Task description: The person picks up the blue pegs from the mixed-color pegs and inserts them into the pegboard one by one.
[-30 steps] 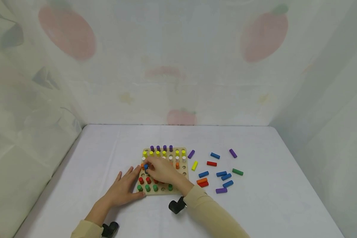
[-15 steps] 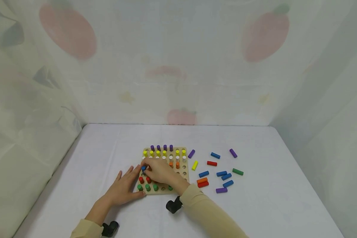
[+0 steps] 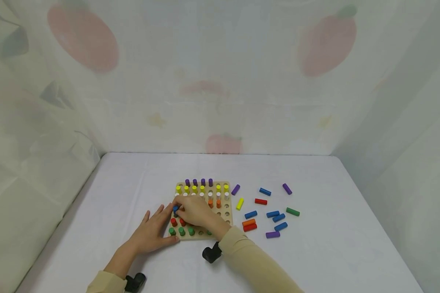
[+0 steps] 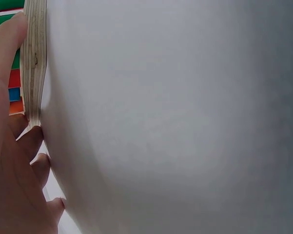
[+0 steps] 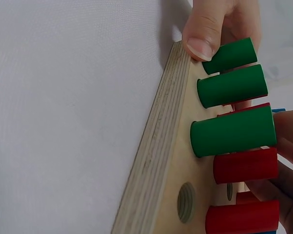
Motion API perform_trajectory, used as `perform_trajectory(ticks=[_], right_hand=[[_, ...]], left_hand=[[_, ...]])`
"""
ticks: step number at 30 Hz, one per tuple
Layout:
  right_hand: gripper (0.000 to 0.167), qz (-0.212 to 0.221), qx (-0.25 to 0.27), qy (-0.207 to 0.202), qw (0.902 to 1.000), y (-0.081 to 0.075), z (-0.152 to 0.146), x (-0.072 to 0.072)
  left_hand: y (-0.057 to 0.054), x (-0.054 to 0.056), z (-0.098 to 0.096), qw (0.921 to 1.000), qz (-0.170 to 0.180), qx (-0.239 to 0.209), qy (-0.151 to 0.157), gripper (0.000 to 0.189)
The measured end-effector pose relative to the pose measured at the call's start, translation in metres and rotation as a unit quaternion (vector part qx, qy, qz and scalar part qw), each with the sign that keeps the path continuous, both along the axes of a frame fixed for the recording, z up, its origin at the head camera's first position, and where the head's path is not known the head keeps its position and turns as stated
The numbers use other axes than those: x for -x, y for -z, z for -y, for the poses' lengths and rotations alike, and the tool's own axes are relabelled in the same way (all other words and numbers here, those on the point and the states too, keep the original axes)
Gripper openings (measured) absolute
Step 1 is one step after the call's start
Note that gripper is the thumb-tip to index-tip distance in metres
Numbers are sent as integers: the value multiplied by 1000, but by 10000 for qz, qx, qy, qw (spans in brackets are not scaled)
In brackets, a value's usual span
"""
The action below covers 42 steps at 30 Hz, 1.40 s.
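A wooden pegboard [image 3: 206,237] bears rows of purple, yellow, white, orange, red and green pegs. My right hand [image 3: 195,209] leans over its left part, thumb and forefinger pinching a blue peg [image 3: 175,209] upright at the left end of the row behind the red pegs [image 3: 174,222]. At the board's left side lies my left hand [image 3: 152,232], fingers spread against the edge. Its thumb [image 5: 205,36] rests at the near corner beside the green pegs [image 5: 234,131] in the right wrist view. The right hand hides the middle of the board.
Right of the board lie loose pegs: several blue ones [image 3: 265,191], a yellow one [image 3: 240,204], red ones [image 3: 261,201], an orange one [image 3: 249,222], purple ones [image 3: 273,235] and a green one [image 3: 293,211]. A white cloth [image 3: 326,252] covers the table.
My right hand has shifted slightly left and toward me with the blue peg, which now stands lower at the row's left end. The left hand has stayed in place.
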State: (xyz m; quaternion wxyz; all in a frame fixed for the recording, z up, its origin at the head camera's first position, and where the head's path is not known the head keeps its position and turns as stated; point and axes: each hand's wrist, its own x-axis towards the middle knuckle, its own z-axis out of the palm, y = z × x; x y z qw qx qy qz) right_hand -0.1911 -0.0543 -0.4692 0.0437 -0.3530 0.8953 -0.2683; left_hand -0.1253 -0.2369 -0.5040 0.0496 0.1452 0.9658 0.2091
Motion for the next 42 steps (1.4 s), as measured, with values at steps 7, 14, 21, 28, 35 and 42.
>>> perform_trajectory(ticks=[7, 14, 21, 28, 35, 42], right_hand=[[17, -139, -100, 99, 9998, -1, 1, -1], [17, -292, -142, 80, 9994, 0, 2, -2], [20, -211, -157, 29, 9996, -1, 0, -2], [20, 253, -15, 84, 9996, -7, -2, -2], [18, 434, 136, 172, 9988, -10, -9, 1], [21, 493, 404, 270, 9976, -19, -24, 3]], left_hand=[[0, 0, 0, 10000, 31, 19, -17, 105], [-1, 0, 0, 10000, -32, 15, 7, 105], [0, 0, 0, 10000, -25, 29, 1, 105], [0, -1, 0, 10000, -9, 19, -15, 105], [0, 0, 0, 10000, -27, 8, 9, 105], [3, 2, 2, 10000, -29, 3, 13, 105]])
